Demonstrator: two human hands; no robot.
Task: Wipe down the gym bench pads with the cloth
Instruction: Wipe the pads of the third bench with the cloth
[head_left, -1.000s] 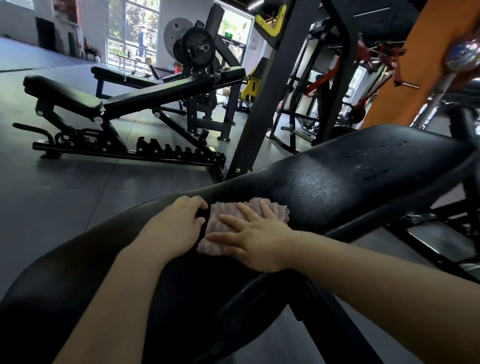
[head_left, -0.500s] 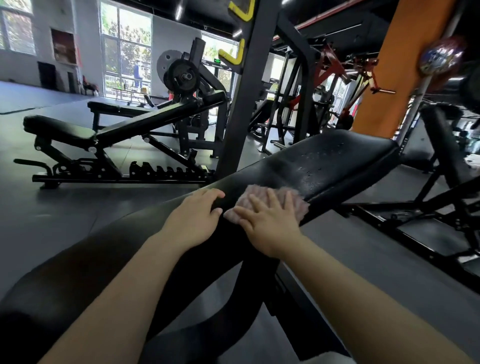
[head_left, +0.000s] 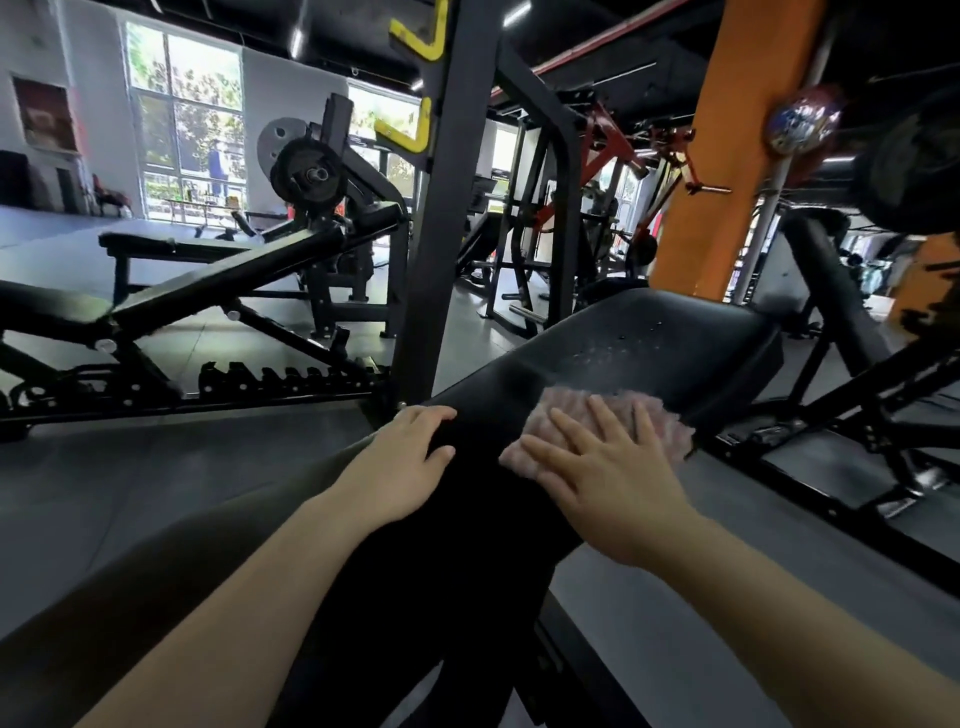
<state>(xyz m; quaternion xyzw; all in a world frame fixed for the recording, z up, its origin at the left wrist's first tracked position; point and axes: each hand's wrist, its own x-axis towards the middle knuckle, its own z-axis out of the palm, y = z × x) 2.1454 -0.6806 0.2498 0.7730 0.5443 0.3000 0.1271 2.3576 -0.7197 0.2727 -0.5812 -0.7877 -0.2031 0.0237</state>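
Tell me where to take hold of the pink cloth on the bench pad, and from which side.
Take the pink cloth by its far right edge, coming from above on the right. It lies flat on the bench pad, and the right hand presses its middle with straight fingers, so only that fringe beyond the fingertips is free to pinch. The left hand rests on the pad's left edge.

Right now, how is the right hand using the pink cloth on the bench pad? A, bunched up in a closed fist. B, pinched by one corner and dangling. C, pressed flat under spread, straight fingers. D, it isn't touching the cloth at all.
C: the right hand lies flat with fingers spread on the pink cloth, pressing it against the black bench pad, while the left hand rests on the pad's near edge.
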